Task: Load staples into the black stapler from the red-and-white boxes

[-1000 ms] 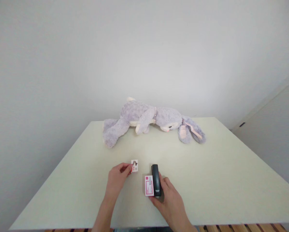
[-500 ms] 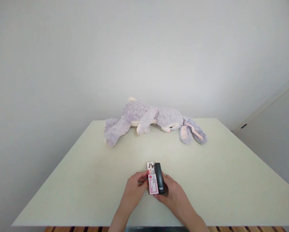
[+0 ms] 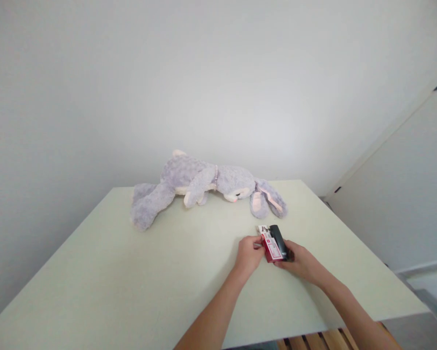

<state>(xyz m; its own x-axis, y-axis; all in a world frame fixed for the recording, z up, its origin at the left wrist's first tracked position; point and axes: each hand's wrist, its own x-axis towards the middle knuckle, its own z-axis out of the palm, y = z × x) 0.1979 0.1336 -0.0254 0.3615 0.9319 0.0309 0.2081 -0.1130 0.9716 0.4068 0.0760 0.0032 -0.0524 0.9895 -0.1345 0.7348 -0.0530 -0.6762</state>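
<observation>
Both hands were engaged: left hand (image 3: 248, 253) pinched the red-and-white staple box (image 3: 270, 246); right hand (image 3: 301, 262) gripped the black stapler (image 3: 279, 240) alongside. Loading staples appeared underway; opening the stapler seemed required.

Head view, single camera: worn on the person's head, it looked forward and down across the pale green rectangular table (image 3: 131, 272) toward the plain white wall (image 3: 167, 87), the near edge close below, both forearms entering from the bottom.

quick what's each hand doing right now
Left hand: closed on the red-and-white box, gripping its left side.
Right hand: closed on the black stapler, pressed against the box.
</observation>
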